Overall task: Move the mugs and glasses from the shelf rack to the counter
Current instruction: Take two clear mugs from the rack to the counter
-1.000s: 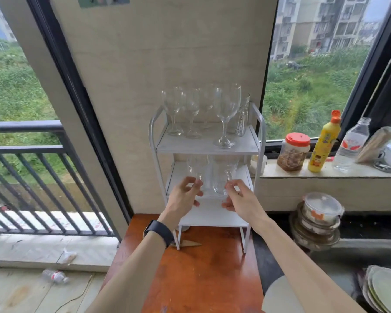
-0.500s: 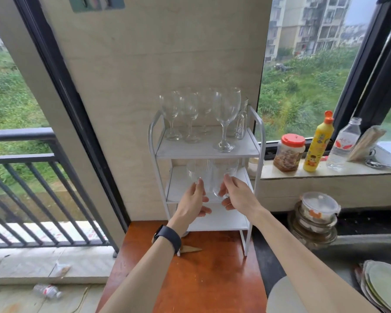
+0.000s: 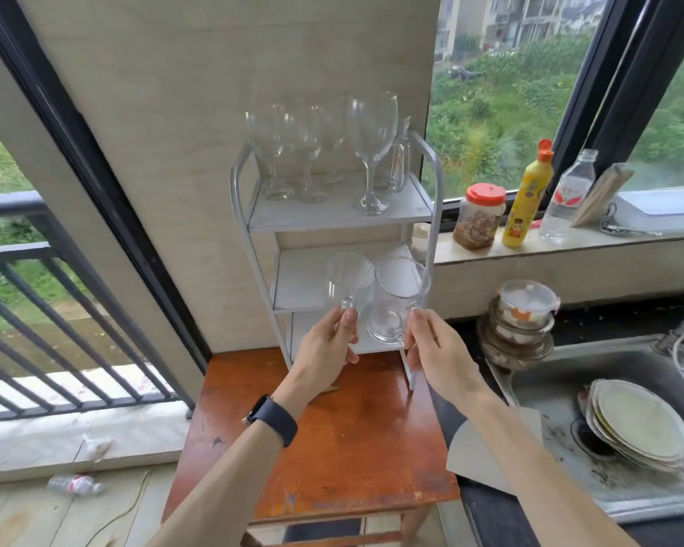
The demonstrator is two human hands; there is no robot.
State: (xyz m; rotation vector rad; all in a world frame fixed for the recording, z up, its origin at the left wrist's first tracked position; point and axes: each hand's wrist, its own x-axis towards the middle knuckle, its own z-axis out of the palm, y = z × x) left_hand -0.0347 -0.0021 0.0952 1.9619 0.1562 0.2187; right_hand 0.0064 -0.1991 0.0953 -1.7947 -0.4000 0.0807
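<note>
The white shelf rack [image 3: 334, 219] is stood at the back of a brown wooden counter [image 3: 332, 440], and everything here is placed by that rack. On the rack's top shelf five or so wine glasses [image 3: 372, 152] are lined up, with a small glass mug [image 3: 399, 159] at the right end. Just in front of the rack's middle shelf two clear glass mugs are held up in the air. The left mug [image 3: 346, 284] is pinched at its handle by the left hand [image 3: 324, 357], with thumb and fingers closed round it. The right mug [image 3: 397, 298] is gripped at its handle by the right hand [image 3: 439, 357], also closed. Both mugs are judged to be hard, smooth and easy to break (thick glass like this is likely a bit heavy too). The handle is thought the best place to be held, since the round sides may slip. The two mugs are very close, so they could be knocked together. The wine glasses look tall and tippy, and are best taken by the stem.
</note>
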